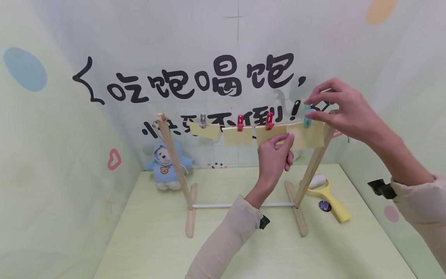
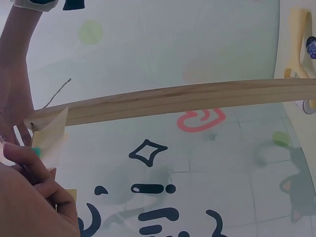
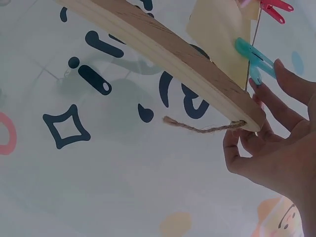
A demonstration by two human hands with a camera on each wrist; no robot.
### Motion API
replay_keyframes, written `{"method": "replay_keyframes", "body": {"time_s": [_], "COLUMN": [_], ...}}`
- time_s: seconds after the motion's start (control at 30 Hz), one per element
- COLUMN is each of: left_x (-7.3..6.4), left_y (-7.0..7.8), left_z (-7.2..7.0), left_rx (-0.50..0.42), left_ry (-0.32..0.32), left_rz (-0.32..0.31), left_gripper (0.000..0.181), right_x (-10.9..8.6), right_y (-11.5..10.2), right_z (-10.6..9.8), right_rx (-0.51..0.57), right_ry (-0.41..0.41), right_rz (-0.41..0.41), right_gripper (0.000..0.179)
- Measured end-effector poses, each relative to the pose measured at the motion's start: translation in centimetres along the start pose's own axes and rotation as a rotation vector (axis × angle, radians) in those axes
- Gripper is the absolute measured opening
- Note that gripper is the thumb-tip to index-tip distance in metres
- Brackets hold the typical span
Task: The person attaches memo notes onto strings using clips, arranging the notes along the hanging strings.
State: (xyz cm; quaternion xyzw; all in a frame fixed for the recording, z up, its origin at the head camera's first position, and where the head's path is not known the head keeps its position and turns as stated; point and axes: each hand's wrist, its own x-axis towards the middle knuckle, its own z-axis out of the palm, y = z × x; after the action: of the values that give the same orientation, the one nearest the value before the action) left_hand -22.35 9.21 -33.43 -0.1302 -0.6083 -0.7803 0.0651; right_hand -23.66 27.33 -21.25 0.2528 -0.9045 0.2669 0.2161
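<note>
A string runs between the posts of a wooden stand [image 1: 311, 170], with several yellow paper sheets along it. My right hand [image 1: 352, 106] pinches a teal clothespin [image 1: 307, 121] between thumb and fingers at the string's right end. In the right wrist view this clothespin [image 3: 253, 55] lies over the top edge of the rightmost sheet [image 3: 224, 42]. My left hand [image 1: 275, 159] pinches that sheet [image 1: 308, 136] at its left edge. The left wrist view shows the left hand [image 2: 37, 197] partly covering the sheet [image 2: 52, 133].
A grey clothespin [image 1: 203, 121] and two red clothespins [image 1: 240, 123] hold the other sheets. Behind the left post sits a plush toy in blue [image 1: 167, 166]. A yellow-handled lint roller [image 1: 332, 201] lies right of the stand, beside a small dark disc [image 1: 325, 205]. Printed cloth walls surround the table [image 1: 150, 248].
</note>
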Motion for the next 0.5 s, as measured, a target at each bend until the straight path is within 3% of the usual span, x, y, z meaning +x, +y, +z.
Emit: {"method": "replay_keyframes", "body": {"time_s": [0.17, 0.33, 0.43, 0.5], "left_x": [-0.2, -0.1, -0.2, -0.5], "left_y": [-0.6, -0.7, -0.9, -1.2], "left_z": [0.3, 0.5, 0.3, -0.1], "left_rx": [0.018, 0.018, 0.02, 0.032], "left_ry": [-0.027, -0.043, -0.064, -0.091], "left_rz": [-0.021, -0.021, -0.027, -0.008], "left_gripper": [0.027, 0.026, 0.026, 0.026], "right_x": [0.0, -0.8, -1.9, -2.9], "right_y": [0.4, 0.4, 0.1, -0.4], "right_z": [0.0, -0.4, -0.5, -0.4], "right_rx": [0.001, -0.001, 0.001, 0.025], "right_ry": [-0.016, 0.005, 0.095, 0.222], "right_rz": [0.021, -0.015, -0.063, -0.102], "right_gripper": [0.038, 0.049, 0.046, 0.033]}}
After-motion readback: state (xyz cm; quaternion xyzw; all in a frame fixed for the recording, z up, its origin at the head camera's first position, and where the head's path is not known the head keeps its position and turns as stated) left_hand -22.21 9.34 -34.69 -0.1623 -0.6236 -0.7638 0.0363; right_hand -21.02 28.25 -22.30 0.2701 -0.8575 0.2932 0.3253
